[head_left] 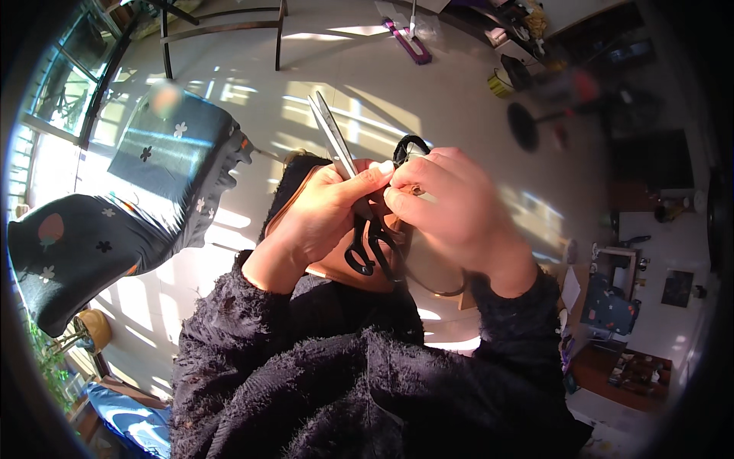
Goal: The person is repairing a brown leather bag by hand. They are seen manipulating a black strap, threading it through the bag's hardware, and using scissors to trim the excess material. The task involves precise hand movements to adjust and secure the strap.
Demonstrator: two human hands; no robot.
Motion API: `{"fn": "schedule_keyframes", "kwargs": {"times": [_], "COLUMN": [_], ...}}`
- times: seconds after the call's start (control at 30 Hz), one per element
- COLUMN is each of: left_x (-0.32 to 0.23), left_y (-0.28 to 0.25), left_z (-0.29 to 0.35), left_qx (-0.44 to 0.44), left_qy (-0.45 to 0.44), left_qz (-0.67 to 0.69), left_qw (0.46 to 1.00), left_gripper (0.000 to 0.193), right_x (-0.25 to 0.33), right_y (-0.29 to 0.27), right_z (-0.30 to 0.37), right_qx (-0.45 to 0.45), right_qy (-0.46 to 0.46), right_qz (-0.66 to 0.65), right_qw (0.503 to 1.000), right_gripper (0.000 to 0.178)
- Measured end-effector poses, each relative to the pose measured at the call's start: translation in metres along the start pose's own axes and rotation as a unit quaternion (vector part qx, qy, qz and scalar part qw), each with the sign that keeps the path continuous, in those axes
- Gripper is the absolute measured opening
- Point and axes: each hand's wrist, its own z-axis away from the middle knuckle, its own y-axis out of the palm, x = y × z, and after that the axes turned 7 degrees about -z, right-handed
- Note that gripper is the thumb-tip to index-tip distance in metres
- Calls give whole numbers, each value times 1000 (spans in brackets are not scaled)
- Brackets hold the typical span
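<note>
Sunlit pale floor [359,92], window [57,99], dark chair [222,23].

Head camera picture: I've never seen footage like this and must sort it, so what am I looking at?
This is one view from a fisheye camera worn on a person's head, looking down, so straight edges bend near the rim. No machine: two bare hands in fuzzy dark sleeves. The left hand grips black-handled scissors, blades pointing away. The right hand pinches a small black loop beside them. Something brown lies under the hands; I cannot tell what. Below is a sunlit floor, with flower-print dark cloth at left.
</note>
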Motion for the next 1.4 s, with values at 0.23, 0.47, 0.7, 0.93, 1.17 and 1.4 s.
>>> {"fn": "schedule_keyframes", "kwargs": {"times": [0.23,0.47,0.7,0.93,1.17,1.4], "left_x": [3,5,1,-6,-3,0], "left_y": [2,5,1,2,5,7], "left_z": [2,2,-7,0,4,3], "left_qx": [30,31,-16,-14,-7,8], "left_qy": [-29,-25,-25,3,23,41], "left_qz": [-18,-4,-35,-2,7,16], "left_qw": [999,999,999,1000,1000,999], "left_gripper": [20,19,17,17,16,16], "right_x": [-3,-2,40,47,30,33], "right_y": [-6,10,33,10,13,31], "right_z": [-2,1,14,26,33,21], "right_qx": [71,31,36,0,-187,-222], "right_qy": [-26,-116,-245,13,371,354], "right_qz": [-22,-3,-76,-219,-289,-184], "right_qw": [997,993,966,976,863,890], "right_gripper": [5,5,9,6,9,24]}}
